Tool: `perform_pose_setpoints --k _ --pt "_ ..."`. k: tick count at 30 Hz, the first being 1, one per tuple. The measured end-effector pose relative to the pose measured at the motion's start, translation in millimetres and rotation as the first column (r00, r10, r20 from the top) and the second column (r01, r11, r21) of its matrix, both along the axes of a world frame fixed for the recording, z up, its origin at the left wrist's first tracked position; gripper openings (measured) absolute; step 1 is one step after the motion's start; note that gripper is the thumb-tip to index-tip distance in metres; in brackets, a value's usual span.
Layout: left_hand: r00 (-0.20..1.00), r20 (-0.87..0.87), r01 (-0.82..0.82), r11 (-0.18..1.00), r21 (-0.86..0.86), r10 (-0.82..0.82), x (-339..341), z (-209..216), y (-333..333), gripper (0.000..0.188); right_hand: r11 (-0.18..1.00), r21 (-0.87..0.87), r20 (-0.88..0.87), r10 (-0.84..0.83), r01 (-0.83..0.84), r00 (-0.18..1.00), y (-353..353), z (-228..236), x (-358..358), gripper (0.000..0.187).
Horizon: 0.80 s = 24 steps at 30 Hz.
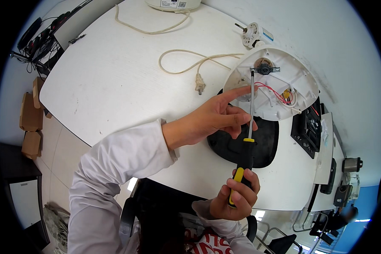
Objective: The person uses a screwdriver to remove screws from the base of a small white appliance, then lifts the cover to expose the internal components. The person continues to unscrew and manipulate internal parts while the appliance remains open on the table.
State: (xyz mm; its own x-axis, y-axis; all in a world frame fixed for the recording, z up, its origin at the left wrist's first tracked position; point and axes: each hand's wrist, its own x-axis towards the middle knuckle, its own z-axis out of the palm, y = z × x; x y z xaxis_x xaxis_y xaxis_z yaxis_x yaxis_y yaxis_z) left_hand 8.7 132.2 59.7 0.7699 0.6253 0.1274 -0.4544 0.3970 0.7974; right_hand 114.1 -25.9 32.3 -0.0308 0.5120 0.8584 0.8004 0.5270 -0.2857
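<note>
A long screwdriver (250, 122) with a black and yellow handle stands nearly upright in the picture. Its handle is gripped in the closed fingers of my right hand (237, 197). Around the metal shaft, my left hand (209, 118) has its thumb and a curled finger, with the index finger stretched along toward the housing. The screwdriver's tip meets one end of a small metal bracket (276, 69) with a round black centre. That bracket sits inside a white plastic housing (305, 80), where red wires (275, 94) and a small yellow part (286, 94) also show.
Under my hands lies a black plastic shell (264, 148) on the white table (114, 76). A beige cord with a plug (200, 84) trails from the housing. Beyond stands a white motor (253, 34); to the right, a black tool tray (305, 129). A person sits far right.
</note>
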Motion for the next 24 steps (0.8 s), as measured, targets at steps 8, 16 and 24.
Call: perform_pose_setpoints --k 8,16,24 --pt "1.0 0.001 0.002 1.0 0.01 -0.002 -0.3 1.6 -1.0 0.074 0.999 -0.043 0.015 -0.023 0.024 1.0 -2.8 2.8 1.1 0.013" --pt "1.0 0.01 -0.008 1.0 0.02 0.008 1.0 0.7 -1.6 0.073 0.996 -0.085 0.049 -0.028 0.032 0.998 -4.6 7.1 2.3 0.011" --pt "1.0 -0.01 -0.014 1.0 -0.009 0.014 1.4 1.5 -1.7 0.069 0.991 -0.129 -0.096 0.028 -0.04 0.995 -1.9 16.5 -5.3 0.029"
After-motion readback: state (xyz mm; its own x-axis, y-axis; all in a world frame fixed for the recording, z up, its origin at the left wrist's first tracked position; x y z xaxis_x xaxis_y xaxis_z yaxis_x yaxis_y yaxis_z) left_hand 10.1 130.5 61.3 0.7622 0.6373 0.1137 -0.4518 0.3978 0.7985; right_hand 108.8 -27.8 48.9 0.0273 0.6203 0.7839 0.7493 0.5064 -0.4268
